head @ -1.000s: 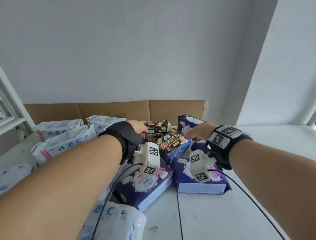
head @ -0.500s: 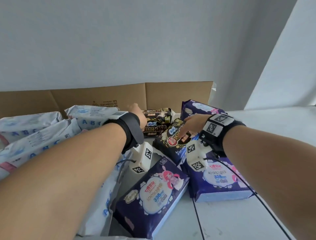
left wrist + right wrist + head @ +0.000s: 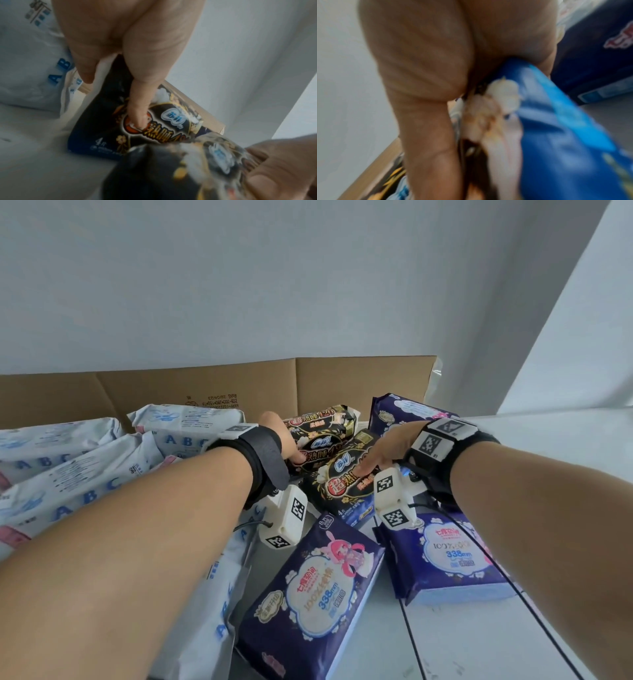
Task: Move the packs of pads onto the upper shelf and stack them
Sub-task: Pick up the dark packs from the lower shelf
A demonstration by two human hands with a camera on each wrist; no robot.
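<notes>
Now both hands are gripping black packs of pads near the back of the white shelf.

The left hand (image 3: 284, 440) is holding the rear black pack (image 3: 322, 429), its grip closed on the pack's left end with the thumb (image 3: 137, 108) pressing on the printed front, as the left wrist view shows. The right hand (image 3: 387, 450) is pinching the front black pack (image 3: 346, 491), thumb on top; in the blurred right wrist view the fingers are wrapping round its end. Both packs are lying just before the cardboard sheet (image 3: 359, 381) standing against the wall. White ABC packs (image 3: 68, 484) are lying to the left, and dark blue packs (image 3: 318, 587) are lying nearer the camera on the shelf surface (image 3: 479, 642).
</notes>
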